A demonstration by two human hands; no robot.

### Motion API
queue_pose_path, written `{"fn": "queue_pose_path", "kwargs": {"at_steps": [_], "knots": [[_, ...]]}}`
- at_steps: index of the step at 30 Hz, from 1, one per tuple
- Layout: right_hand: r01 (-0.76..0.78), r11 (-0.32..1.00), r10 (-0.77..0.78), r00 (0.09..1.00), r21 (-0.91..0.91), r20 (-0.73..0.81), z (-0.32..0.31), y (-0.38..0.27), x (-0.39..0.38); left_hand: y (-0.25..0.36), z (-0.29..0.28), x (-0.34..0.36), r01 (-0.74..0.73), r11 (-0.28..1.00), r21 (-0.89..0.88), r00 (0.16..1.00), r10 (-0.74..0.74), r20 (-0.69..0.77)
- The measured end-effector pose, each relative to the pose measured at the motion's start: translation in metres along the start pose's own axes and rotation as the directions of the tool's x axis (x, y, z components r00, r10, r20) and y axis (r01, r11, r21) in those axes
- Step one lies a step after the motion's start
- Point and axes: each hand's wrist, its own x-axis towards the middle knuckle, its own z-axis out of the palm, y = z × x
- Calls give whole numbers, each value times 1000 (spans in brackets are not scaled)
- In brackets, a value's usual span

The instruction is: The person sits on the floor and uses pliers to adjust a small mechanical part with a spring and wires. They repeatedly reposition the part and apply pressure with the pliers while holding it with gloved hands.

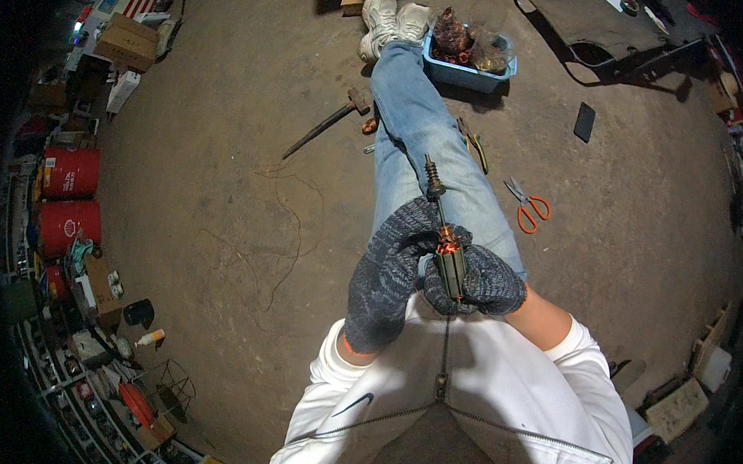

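I hold a small motor armature (447, 256) upright over my lap, its dark slotted core low, copper windings showing in the middle and a thin shaft with a gear end pointing away from me. My right hand (479, 280), in a dark knit glove, is wrapped around the core. My left hand (391, 266), gloved the same way, presses against the armature's left side near the copper part. My outstretched legs in blue jeans (410, 109) lie beneath, on the concrete floor.
A hammer (331, 122) lies left of my legs, thin loose wire (293, 228) curls on the floor, pliers (475, 145) and orange-handled scissors (526, 204) lie to the right, with a black phone (584, 122) beyond. A blue tub (470, 70) of parts stands by my shoes. Red cans (70, 198) and boxes line the left.
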Motion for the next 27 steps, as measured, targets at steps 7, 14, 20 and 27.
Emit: {"fn": "queue_pose_path", "kwargs": {"at_steps": [7, 14, 20, 27], "knots": [[300, 876, -283, 954, -379, 101, -5, 12, 4, -1, 2, 2, -118, 992, 32, 990, 115, 80], [224, 836, -230, 972, -501, 50, -5, 6, 3, -15, -1, 3, -257, 957, 134, 966, 260, -7], [271, 731, -298, 952, -627, 64, -4, 8, 4, -11, -14, 4, -210, 886, 414, 977, 175, 120], [306, 632, -371, 926, -712, 69, -4, 2, 3, -12, 0, 6, -94, 990, 109, 995, 89, 54]]}}
